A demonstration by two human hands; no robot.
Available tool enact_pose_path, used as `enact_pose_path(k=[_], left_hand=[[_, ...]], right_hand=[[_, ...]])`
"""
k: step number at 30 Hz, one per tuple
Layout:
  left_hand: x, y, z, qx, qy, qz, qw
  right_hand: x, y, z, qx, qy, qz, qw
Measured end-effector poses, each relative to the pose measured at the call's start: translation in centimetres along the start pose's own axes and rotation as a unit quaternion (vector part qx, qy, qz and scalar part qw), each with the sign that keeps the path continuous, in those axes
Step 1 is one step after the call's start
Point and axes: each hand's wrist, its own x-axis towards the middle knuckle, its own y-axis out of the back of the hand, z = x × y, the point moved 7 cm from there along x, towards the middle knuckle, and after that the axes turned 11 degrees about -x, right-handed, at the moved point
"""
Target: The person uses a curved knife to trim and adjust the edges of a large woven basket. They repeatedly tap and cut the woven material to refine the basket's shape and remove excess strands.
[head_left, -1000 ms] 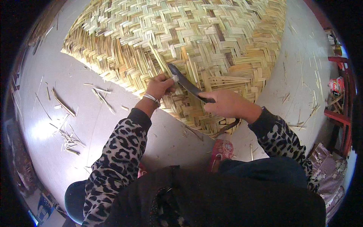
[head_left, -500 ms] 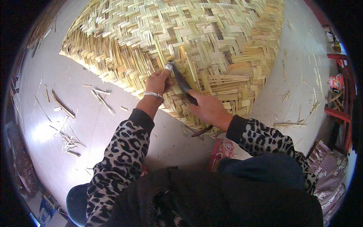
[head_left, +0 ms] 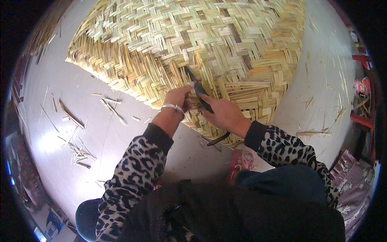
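At the far left, short cut straw pieces [head_left: 79, 153] are lying in a loose pile on the pale floor [head_left: 100, 135], and longer stalks [head_left: 71, 115] are resting just above them. The left leopard-print sleeve [head_left: 135, 167] is slanting up from the lower edge, and a silvery bracelet [head_left: 173, 107] is circling the wrist beyond its dark cuff. The left hand [head_left: 176, 99] is bending its fingers over the near edge of the woven straw mat [head_left: 161, 40], which is filling the upper middle of the view and pointing one corner toward the person. A whitish covering is wrapping the left thumb tip, right beside the blade; whether the fingers are pinching a strip, I cannot tell. The dark curved knife [head_left: 198, 88] is lying aslant over the mat, its tip pointing up and left. The right hand [head_left: 226, 115] is clasping it, close beside the left, and a dark curved end [head_left: 219, 139] is showing below the palm. Beneath the mat's corner, a red shoe [head_left: 242, 160] is standing on the floor. Farther right, a red packet [head_left: 361, 87] is sitting within a red rack [head_left: 363, 120], and flowered cloth [head_left: 348, 177] is hanging below.
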Motion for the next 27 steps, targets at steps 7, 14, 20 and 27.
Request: enact_pose_path(k=[7,14,20,27], left_hand=[[4.0,-0.2,3.5,0.108,-0.1,-0.04,0.988],[1.7,-0.2,5.3,0.471,-0.272,-0.043,0.838],[1.3,0.1,5.0,0.533,-0.351,0.016,0.77],[1.8,-0.2,6.0,0.528,-0.361,0.08,0.765]], right_hand=[[0.0,0.4,-0.1,-0.016,-0.003,-0.024,1.0],[0.0,0.8,-0.1,-0.053,0.003,-0.034,0.998],[-3.7,2.8,0.1,-0.14,-0.021,-0.099,0.985],[-9.0,9.3,2.9,0.011,-0.033,-0.101,0.994]])
